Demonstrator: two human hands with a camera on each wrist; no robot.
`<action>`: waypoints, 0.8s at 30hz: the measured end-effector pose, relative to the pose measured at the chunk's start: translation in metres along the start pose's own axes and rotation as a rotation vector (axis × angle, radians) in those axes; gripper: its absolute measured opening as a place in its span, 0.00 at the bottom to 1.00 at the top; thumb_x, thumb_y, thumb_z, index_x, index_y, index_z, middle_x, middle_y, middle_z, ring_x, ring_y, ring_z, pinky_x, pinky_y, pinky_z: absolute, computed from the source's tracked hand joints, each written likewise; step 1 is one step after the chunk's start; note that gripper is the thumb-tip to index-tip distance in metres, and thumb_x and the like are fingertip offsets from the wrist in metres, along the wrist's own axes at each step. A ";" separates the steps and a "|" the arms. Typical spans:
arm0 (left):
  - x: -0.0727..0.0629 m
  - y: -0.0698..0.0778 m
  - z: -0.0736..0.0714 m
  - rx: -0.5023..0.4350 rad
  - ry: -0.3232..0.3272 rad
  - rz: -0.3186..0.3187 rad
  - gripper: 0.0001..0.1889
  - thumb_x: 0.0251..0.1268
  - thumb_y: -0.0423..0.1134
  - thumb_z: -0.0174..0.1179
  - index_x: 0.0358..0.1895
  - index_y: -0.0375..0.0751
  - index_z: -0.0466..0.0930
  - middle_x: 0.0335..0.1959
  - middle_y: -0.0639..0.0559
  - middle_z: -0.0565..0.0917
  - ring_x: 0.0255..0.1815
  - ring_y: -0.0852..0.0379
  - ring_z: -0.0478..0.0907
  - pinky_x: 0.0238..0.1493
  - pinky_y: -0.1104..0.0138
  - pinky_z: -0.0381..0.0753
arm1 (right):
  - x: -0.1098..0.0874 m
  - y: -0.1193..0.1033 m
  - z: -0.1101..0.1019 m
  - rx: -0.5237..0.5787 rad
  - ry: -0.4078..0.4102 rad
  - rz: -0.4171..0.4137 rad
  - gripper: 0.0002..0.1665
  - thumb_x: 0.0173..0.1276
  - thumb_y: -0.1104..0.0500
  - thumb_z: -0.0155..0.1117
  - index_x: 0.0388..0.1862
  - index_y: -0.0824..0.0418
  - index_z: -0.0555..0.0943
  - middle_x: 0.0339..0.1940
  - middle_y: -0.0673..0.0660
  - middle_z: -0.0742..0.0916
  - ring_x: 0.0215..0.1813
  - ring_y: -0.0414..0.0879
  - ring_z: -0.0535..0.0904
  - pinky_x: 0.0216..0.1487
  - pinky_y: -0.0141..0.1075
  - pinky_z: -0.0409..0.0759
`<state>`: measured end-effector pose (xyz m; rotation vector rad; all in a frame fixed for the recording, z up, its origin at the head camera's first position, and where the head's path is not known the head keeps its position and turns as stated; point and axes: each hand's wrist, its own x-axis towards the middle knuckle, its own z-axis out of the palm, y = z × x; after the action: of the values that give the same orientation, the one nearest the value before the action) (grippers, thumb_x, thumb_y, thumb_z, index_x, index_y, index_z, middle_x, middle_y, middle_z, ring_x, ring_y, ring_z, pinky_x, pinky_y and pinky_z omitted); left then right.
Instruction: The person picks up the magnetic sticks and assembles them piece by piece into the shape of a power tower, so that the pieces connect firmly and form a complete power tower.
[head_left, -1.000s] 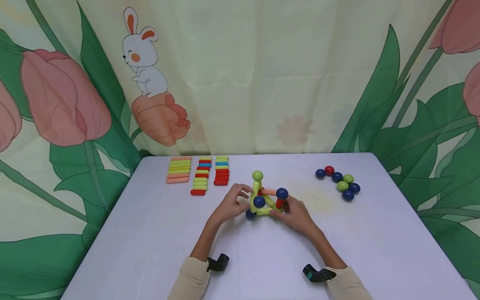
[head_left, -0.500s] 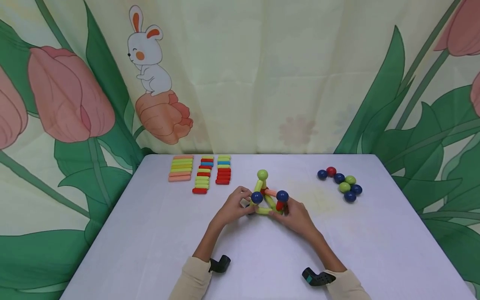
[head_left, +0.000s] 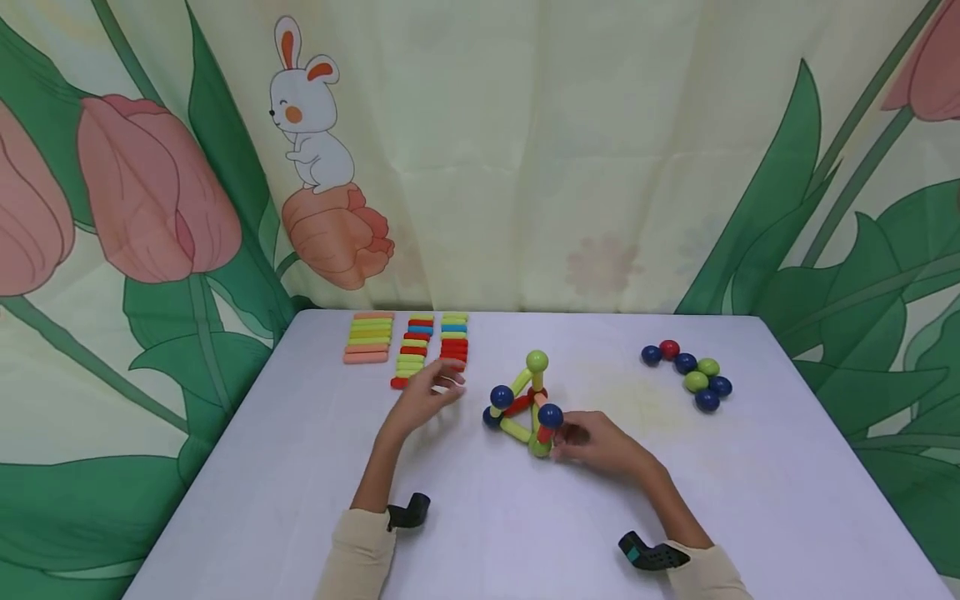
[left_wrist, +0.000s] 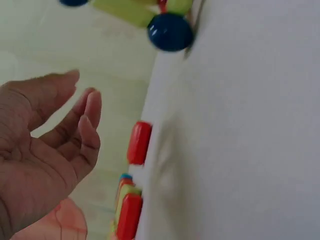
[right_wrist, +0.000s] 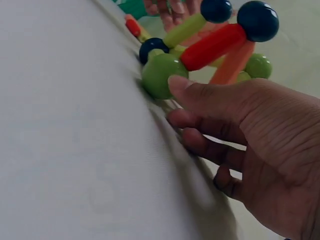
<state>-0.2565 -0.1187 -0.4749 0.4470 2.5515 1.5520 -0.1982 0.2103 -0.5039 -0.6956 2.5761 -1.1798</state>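
From where I stand, the built frame (head_left: 517,406) of sticks and balls sits on the white table (head_left: 262,500), just right of the middle of the head view. A green ball (head_left: 537,361) tops it, and two blue balls show at its left, one above the other. Another blue ball (head_left: 551,416) sits at its right end, on a red stick that slants up from a green ball (head_left: 540,447) low at the front.

The right hand (head_left: 603,446) is right beside that front corner. In the right wrist view its thumb tip lies against the low green ball, with the other fingers bent underneath; I can't tell whether they pinch it. The left hand (head_left: 423,400) is away from the frame, left of centre, fingers loosely curved with a gap to the thumb, holding nothing. Its fingertips cover part of the lower ends of the middle column (head_left: 412,350) and right column (head_left: 454,333), short sticks in red, green and blue. Farther left is a stack of longer sticks (head_left: 368,337), peach and yellow-green.

Off to the right lie seven loose balls (head_left: 696,382): four blue, two green, one red. Each wrist wears a black camera, and the right camera (head_left: 652,552) carries a teal patch, too small to read. Behind, the curtain (head_left: 480,167) shows tulips at both sides and a white rabbit on a carrot, upper left.
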 end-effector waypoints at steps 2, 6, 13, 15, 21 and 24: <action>0.001 -0.007 -0.021 0.045 0.126 -0.028 0.16 0.67 0.36 0.62 0.57 0.42 0.77 0.47 0.45 0.83 0.50 0.50 0.80 0.49 0.62 0.83 | -0.001 0.002 -0.005 0.020 -0.010 0.018 0.07 0.66 0.57 0.67 0.42 0.51 0.83 0.35 0.46 0.85 0.39 0.40 0.77 0.43 0.30 0.78; 0.001 -0.025 -0.060 0.194 0.332 -0.137 0.11 0.69 0.33 0.58 0.52 0.38 0.80 0.45 0.41 0.82 0.48 0.47 0.78 0.48 0.59 0.82 | 0.003 0.005 -0.012 0.058 0.084 0.124 0.09 0.70 0.55 0.63 0.47 0.51 0.83 0.40 0.48 0.86 0.41 0.43 0.78 0.44 0.30 0.79; -0.003 -0.046 -0.100 0.476 0.405 -0.316 0.19 0.69 0.32 0.57 0.62 0.35 0.74 0.59 0.29 0.67 0.60 0.33 0.65 0.53 0.45 0.76 | 0.030 0.008 -0.011 0.160 0.222 0.120 0.27 0.71 0.49 0.62 0.66 0.54 0.73 0.61 0.57 0.81 0.62 0.54 0.78 0.56 0.45 0.81; -0.003 -0.051 -0.104 0.495 0.385 -0.351 0.21 0.70 0.34 0.56 0.65 0.39 0.72 0.63 0.29 0.61 0.63 0.32 0.61 0.53 0.42 0.74 | 0.038 0.008 -0.010 0.181 0.195 0.103 0.30 0.71 0.49 0.61 0.69 0.55 0.70 0.66 0.59 0.78 0.68 0.57 0.73 0.61 0.51 0.77; 0.003 -0.061 -0.105 0.441 0.283 -0.415 0.24 0.72 0.38 0.54 0.69 0.47 0.67 0.69 0.30 0.54 0.66 0.31 0.57 0.57 0.36 0.71 | 0.056 0.009 -0.012 0.261 0.150 0.094 0.27 0.73 0.53 0.60 0.69 0.56 0.71 0.66 0.60 0.79 0.70 0.58 0.71 0.67 0.57 0.70; 0.005 -0.064 -0.105 0.432 0.257 -0.449 0.25 0.72 0.38 0.54 0.71 0.50 0.66 0.69 0.30 0.54 0.65 0.29 0.57 0.57 0.35 0.70 | 0.062 0.009 -0.013 0.272 0.112 0.046 0.24 0.73 0.55 0.58 0.66 0.61 0.73 0.61 0.61 0.82 0.65 0.58 0.76 0.65 0.54 0.73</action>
<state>-0.3002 -0.2336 -0.4827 -0.3015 2.9079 0.9553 -0.2598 0.1921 -0.5029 -0.5206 2.4347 -1.5549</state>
